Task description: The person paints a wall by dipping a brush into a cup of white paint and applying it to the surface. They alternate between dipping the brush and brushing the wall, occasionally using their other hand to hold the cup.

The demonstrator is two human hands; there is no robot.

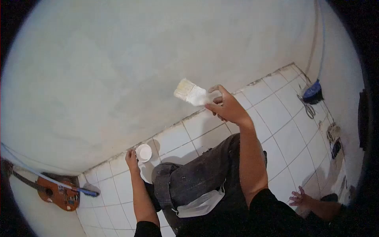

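Note:
A wide paintbrush (190, 93), its bristles and ferrule coated in white, is pinched by the handle in my right hand (227, 104). Its bristles point up and left, in front of the pale wall (130, 71). Lower and to the left, my left hand (133, 160) is closed at the side of a small white cup (144, 152), close to the foot of the wall. The cup's round mouth faces up toward me.
White tiles (272, 114) cover the floor. A guitar (59, 193) and a blue-headed broom (90, 192) are at left. At right stand a blue brush (313, 93) and scissors (310, 110). Another person's hand (302, 199) shows lower right. A face mask (201, 203) lies across my lap.

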